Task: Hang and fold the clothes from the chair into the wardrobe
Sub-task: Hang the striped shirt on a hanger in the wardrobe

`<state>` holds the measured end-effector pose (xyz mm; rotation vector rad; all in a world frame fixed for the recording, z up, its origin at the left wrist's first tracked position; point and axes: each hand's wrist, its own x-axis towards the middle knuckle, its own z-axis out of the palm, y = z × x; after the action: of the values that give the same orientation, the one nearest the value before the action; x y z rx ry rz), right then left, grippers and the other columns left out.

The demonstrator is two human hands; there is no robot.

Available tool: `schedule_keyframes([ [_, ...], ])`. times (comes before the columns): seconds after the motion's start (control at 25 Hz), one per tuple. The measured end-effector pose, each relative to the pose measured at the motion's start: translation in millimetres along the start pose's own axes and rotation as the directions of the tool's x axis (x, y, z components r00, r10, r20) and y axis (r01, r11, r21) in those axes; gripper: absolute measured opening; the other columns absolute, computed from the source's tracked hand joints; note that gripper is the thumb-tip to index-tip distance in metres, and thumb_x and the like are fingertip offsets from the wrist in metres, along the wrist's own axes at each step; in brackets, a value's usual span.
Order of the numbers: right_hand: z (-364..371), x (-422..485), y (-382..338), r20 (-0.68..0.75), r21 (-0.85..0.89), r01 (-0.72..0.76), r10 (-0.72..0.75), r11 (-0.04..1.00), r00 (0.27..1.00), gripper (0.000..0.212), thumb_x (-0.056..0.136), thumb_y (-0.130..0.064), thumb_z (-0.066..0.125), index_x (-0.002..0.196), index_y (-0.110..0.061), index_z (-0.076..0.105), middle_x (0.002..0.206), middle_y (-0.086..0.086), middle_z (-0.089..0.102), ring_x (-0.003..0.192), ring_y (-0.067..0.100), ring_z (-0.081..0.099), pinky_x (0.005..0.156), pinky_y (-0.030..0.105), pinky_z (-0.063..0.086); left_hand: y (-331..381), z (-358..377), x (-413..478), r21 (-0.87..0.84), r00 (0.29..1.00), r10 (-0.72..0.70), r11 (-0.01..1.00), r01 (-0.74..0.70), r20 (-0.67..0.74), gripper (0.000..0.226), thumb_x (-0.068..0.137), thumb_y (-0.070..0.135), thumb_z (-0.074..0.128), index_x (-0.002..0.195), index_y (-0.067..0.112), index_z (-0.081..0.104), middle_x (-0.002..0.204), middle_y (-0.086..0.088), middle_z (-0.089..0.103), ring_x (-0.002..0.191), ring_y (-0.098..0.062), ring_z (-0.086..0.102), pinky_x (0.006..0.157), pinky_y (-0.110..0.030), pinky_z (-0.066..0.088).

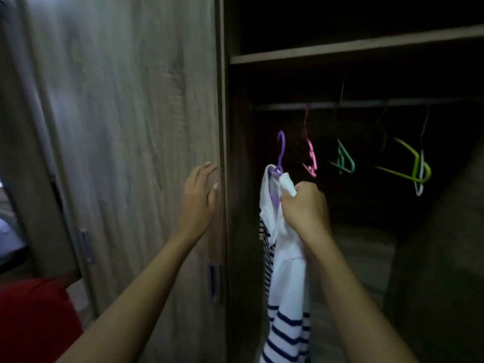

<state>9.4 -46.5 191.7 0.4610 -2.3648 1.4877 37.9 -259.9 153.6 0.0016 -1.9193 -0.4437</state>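
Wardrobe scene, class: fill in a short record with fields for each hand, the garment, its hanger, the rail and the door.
left hand: open, fingers spread at the edge of the wardrobe door
right hand: closed on the striped shirt at its collar
striped shirt: white with navy stripes, hanging down
purple hanger: inside the shirt, hook up, not yet on the rail
rail: carries pink, green and yellow-green hangers, all bare

Dark open gap left of the pink hanger under the rail, door edge bounding it, more hangers crowding the right
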Motion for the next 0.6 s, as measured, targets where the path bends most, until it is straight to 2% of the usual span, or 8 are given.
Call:
schedule_keyframes([
  [0.12,17,41,-19,-0.056,0.087,0.052,-0.047,0.995,0.997,0.04,0.1,-0.037,0.036,0.069,-0.013,0.044,0.062,-0.003,0.044,0.051,0.008,0.04,0.043,0.018,0.024,-8,0,30,0.029,1.0,0.005,1.0,-0.006,0.01,0.049,0.098,0.016,0.047,0.145,0.014,0.034,0.153,-0.001,0.028,0.14,-0.007,0.023,0.113,-0.014,0.013],
  [0.2,26,74,-32,-0.078,0.105,0.084,-0.076,0.991,0.994,0.037,0.099,-0.03,0.039,0.065,-0.014,0.04,0.061,-0.002,0.043,0.052,0.011,0.042,0.043,0.02,0.023,-13,2,52,0.04,0.999,0.037,0.998,-0.037,0.013,0.053,0.1,0.022,0.042,0.149,0.014,0.024,0.158,0.001,0.016,0.144,-0.006,0.013,0.112,-0.008,0.006],
  [0.32,37,121,-48,-0.108,0.079,0.082,-0.073,0.993,0.991,0.029,0.093,-0.014,0.044,0.065,-0.013,0.036,0.069,0.005,0.048,0.059,0.017,0.047,0.044,0.021,0.025,-22,5,81,0.044,0.996,0.074,0.996,-0.076,0.042,0.058,0.099,0.031,0.031,0.151,0.016,0.011,0.159,0.003,0.0,0.146,-0.007,0.0,0.114,-0.011,0.001],
  [0.44,47,156,-58,-0.111,0.058,0.073,-0.067,0.996,0.992,0.012,0.091,-0.009,0.046,0.085,-0.002,0.054,0.097,0.016,0.062,0.084,0.027,0.06,0.048,0.021,0.032,-35,10,100,0.057,0.996,0.047,0.997,-0.051,0.071,0.06,0.097,0.036,0.026,0.15,0.022,0.002,0.158,0.006,-0.01,0.145,-0.007,-0.008,0.116,-0.022,0.003],
  [0.52,52,171,-63,-0.114,0.025,0.075,-0.072,0.997,0.991,0.02,0.092,-0.007,0.046,0.103,0.002,0.06,0.108,0.018,0.062,0.097,0.03,0.061,0.06,0.022,0.038,-42,12,105,0.079,0.996,0.043,0.996,-0.049,0.082,0.06,0.097,0.036,0.026,0.149,0.026,-0.002,0.157,0.008,-0.014,0.145,-0.007,-0.012,0.119,-0.034,0.004],
  [0.6,57,186,-65,-0.108,0.001,0.097,-0.096,0.995,0.989,0.023,0.093,-0.006,0.045,0.109,0.0,0.06,0.115,0.019,0.061,0.107,0.033,0.058,0.071,0.027,0.042,-50,15,107,0.111,0.995,0.064,0.991,-0.072,0.079,0.06,0.097,0.034,0.024,0.148,0.028,-0.007,0.157,0.009,-0.018,0.145,-0.008,-0.014,0.119,-0.04,0.002],
])
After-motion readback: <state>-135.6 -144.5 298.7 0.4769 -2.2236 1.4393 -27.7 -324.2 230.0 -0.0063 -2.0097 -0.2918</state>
